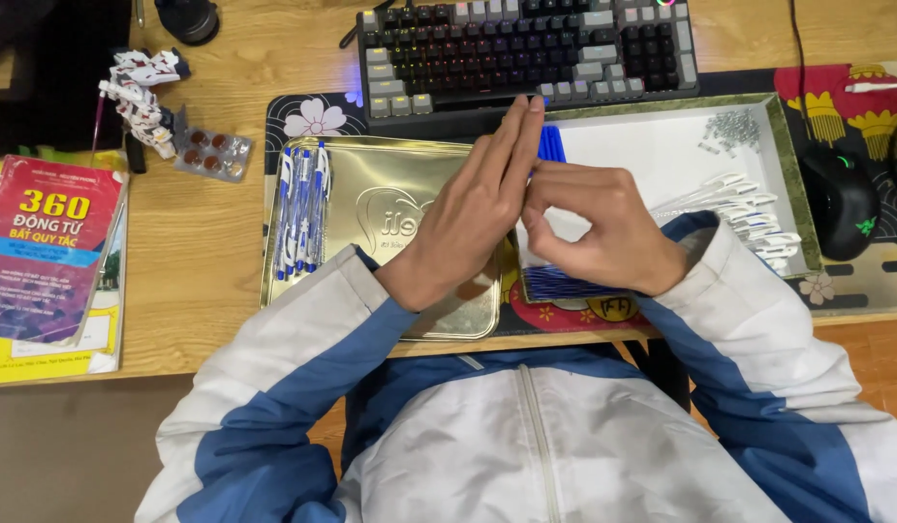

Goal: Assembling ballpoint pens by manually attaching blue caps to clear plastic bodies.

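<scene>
Pens (301,211) are laid in the gold tray (390,165) while a blue part (550,143), probably a refill, is pinched by the curled right hand (599,228) against the flat, open left hand (473,208), so it could be dropped if that pinch is loosened.

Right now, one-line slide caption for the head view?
Left hand flat and right hand pinching above blue pen parts in a white tray, finished pens lying in the gold tray.
</scene>
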